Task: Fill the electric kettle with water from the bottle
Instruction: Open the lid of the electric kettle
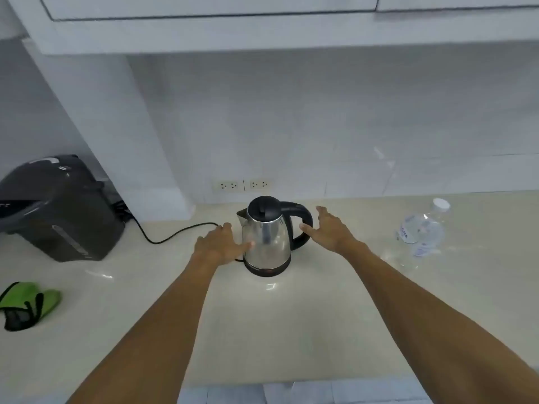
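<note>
A steel electric kettle [267, 239] with a black lid and black handle stands on its base in the middle of the counter, lid down. My left hand [217, 243] lies open against the kettle's left side, thumb touching the steel. My right hand [329, 228] is open just right of the handle, fingers spread, the thumb close to the handle but not around it. A clear plastic water bottle [423, 231] with a white cap stands to the right, capped, apart from both hands.
A dark hot-water dispenser [58, 211] sits at the left with a black cord [175, 236] running toward the kettle. A green and black cloth item [26, 304] lies at the front left. Wall sockets [243, 185] are behind the kettle. Cabinets [204, 13] hang overhead.
</note>
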### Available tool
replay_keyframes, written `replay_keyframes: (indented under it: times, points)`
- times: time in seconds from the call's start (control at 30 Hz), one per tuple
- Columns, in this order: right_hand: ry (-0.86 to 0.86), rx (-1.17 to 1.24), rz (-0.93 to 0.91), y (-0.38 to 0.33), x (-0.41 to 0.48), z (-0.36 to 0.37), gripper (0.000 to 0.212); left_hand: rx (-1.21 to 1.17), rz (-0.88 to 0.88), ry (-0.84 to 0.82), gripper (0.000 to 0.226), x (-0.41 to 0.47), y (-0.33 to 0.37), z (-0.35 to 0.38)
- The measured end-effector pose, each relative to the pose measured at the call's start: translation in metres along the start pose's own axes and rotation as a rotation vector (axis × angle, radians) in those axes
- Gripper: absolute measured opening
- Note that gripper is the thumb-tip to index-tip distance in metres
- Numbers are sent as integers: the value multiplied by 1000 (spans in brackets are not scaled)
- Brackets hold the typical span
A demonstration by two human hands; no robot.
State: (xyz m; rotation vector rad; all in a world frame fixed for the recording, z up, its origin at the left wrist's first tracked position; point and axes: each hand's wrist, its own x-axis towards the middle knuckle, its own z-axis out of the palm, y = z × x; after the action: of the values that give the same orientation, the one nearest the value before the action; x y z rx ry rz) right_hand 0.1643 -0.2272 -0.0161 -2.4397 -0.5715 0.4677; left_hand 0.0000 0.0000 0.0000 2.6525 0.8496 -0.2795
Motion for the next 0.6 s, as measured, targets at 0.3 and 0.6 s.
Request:
replay_keyframes:
  times: [0.3, 0.6]
  points:
    - [-34, 159, 4, 27, 38, 20, 75, -657, 8, -17, 108, 32, 13, 33]
    - [16, 189, -81, 29, 50, 24, 39, -796, 22, 105, 91, 52, 22, 48]
